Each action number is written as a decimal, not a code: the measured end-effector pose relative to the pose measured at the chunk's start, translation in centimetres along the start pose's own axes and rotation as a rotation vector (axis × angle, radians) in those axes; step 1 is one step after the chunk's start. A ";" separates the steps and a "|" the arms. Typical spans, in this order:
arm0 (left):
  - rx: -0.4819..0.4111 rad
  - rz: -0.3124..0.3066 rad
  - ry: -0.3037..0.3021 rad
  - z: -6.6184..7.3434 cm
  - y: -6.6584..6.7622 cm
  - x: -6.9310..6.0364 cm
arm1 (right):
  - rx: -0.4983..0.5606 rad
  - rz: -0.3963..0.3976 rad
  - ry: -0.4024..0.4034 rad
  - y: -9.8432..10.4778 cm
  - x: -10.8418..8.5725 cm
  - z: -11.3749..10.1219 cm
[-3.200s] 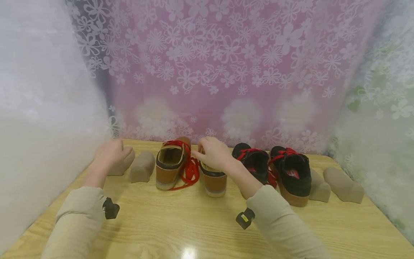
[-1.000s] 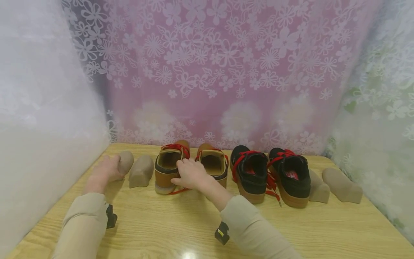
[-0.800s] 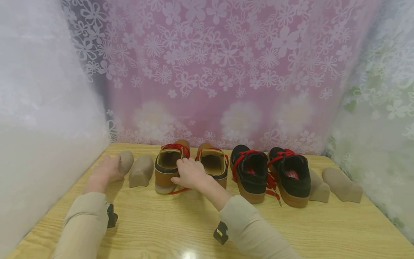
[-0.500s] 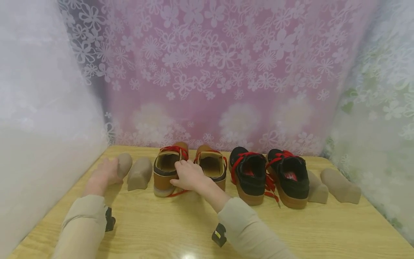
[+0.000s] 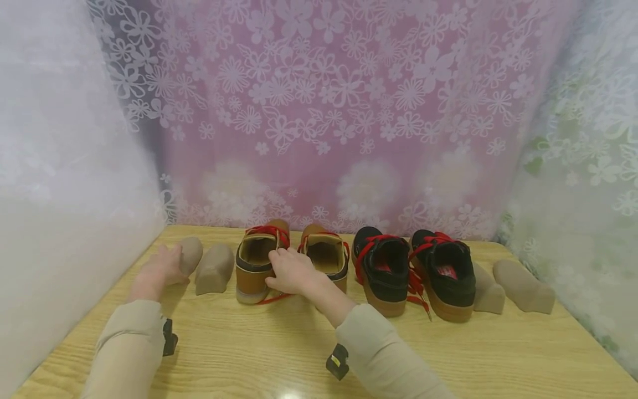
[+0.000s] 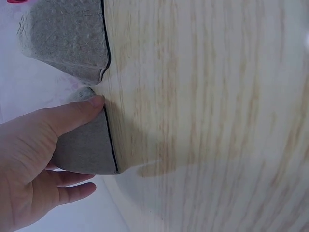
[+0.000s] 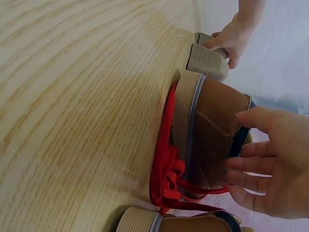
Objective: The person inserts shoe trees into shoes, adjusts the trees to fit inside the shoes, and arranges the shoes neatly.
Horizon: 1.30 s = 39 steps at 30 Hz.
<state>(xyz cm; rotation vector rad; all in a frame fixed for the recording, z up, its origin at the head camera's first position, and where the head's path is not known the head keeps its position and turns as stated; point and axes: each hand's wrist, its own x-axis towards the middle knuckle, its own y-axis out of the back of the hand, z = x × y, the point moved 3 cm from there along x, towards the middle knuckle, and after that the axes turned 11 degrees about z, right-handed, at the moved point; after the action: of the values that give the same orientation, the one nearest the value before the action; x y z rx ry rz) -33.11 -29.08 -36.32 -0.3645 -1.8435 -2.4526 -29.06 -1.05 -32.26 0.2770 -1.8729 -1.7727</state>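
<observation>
At the far left of the row, my left hand [image 5: 161,269] is round the outer grey moulded shoe insert [image 5: 191,255]; in the left wrist view the thumb lies on one side of this insert [image 6: 84,150], with fingers on the other. Beside it stands a second insert [image 5: 214,269]. My right hand [image 5: 291,271] is at the heel of the left brown shoe [image 5: 251,281]. Seen from the right wrist, its fingers [image 7: 253,165] are loosely extended beside the collar of that shoe [image 7: 212,125]; contact is unclear. Red laces [image 7: 166,169] lie between the brown shoes.
Right of my right hand stands the other brown shoe [image 5: 326,257]. Two black shoes with red laces [image 5: 391,282] [image 5: 456,288] follow, then two more grey inserts [image 5: 488,291] [image 5: 525,287]. A pink floral curtain [image 5: 319,111] hangs behind the wooden table [image 5: 239,349].
Since the oldest frame, my right hand has moved left from the right brown shoe to the left one. My left hand has shifted lower round the outer insert. Lately both hands barely move.
</observation>
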 end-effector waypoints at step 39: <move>0.063 -0.067 -0.010 0.6 0.3 0.5 | 0.032 0.017 0.030 0.2 -0.2 0.3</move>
<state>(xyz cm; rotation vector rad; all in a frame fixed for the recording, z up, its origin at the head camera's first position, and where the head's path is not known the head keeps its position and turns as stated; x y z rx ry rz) -33.40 -28.55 -35.78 -0.3175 -1.9625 -2.4319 -29.01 -0.71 -32.12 0.2967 -1.8784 -1.7195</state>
